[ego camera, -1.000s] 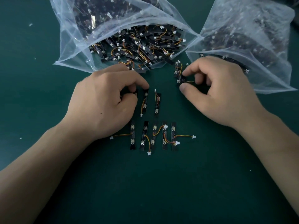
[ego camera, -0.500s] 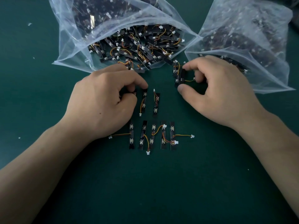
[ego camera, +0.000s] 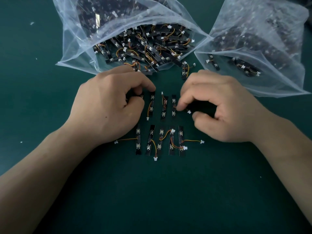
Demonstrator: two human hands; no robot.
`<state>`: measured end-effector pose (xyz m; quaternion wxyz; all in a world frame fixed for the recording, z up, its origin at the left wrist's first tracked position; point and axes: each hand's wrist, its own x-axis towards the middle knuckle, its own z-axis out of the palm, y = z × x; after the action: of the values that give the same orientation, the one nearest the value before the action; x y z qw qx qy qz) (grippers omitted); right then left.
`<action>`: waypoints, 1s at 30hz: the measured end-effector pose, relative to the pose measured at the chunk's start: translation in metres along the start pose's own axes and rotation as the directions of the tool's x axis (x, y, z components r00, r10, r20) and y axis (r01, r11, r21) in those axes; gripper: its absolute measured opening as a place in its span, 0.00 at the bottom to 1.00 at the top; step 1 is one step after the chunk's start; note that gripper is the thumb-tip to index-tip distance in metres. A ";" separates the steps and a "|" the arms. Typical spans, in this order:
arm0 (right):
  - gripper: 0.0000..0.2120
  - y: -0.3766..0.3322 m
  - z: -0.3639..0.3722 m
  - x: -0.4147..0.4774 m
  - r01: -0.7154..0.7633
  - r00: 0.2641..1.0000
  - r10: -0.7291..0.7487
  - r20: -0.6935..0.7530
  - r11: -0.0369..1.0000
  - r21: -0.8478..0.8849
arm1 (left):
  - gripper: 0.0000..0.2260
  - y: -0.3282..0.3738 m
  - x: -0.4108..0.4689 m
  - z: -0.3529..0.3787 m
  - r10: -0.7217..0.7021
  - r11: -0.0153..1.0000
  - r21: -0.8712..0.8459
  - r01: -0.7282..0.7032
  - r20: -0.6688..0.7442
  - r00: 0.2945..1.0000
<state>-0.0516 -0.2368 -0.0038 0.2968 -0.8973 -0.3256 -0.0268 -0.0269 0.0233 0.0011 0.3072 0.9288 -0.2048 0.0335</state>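
Head view: on your right hand [ego camera: 219, 107], fingers [ego camera: 185, 102] pinch the white plug [ego camera: 189, 111] of the three-o'clock strip [ego camera: 173, 105] in the upper row on the worktop [ego camera: 168, 191]; your left hand [ego camera: 108, 107], fingers curled, seems to hold the nine-o'clock strip [ego camera: 142, 96]. Light, thin, brittle: grip board edges, never wires.

Dim, soft light; glare on the plastic bags [ego camera: 263, 39]; slight blur, wide-angle bending at edges

- An open clear plastic bag [ego camera: 76, 48] of black wired circuit strips lies at the back, with a second clear plastic bag [ego camera: 278, 81] to its right.
- In front of the bags is the far row of four strips [ego camera: 164, 107] — its leftmost strip [ego camera: 142, 96] is under the left hand [ego camera: 108, 105], and its rightmost strip [ego camera: 173, 105] is at the right hand [ego camera: 224, 112].
- The near row of five strips [ego camera: 160, 141] lies before it, on the green mat [ego camera: 160, 191].
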 end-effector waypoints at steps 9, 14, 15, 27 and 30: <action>0.08 -0.005 0.002 0.002 -0.122 0.991 0.119 -0.056 0.992 -0.046 | 0.19 0.000 0.000 0.001 0.000 1.000 -0.002 0.000 -0.007 1.000; 0.08 -0.005 0.001 0.002 -0.115 0.992 0.112 -0.055 0.992 -0.052 | 0.18 -0.001 0.000 0.001 0.013 1.000 -0.009 -0.013 -0.019 1.000; 0.08 -0.004 0.002 0.003 -0.114 0.992 0.111 -0.057 0.992 -0.054 | 0.18 -0.001 0.000 0.001 0.013 1.000 -0.009 -0.014 -0.019 1.000; 0.13 0.004 0.006 0.006 -0.372 0.897 0.325 -0.299 0.922 -0.113 | 0.09 -0.002 -0.001 0.002 0.022 1.000 -0.009 -0.022 -0.024 0.999; 0.11 0.003 0.006 0.007 -0.394 0.886 0.350 -0.303 0.914 -0.097 | 0.09 -0.002 -0.001 0.003 0.020 1.000 -0.017 -0.020 -0.028 0.999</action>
<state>-0.0448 -0.2312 -0.0087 0.2684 -0.9506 -0.0986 -0.1209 -0.0274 0.0237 -0.0026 0.3177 0.9234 -0.2102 0.0476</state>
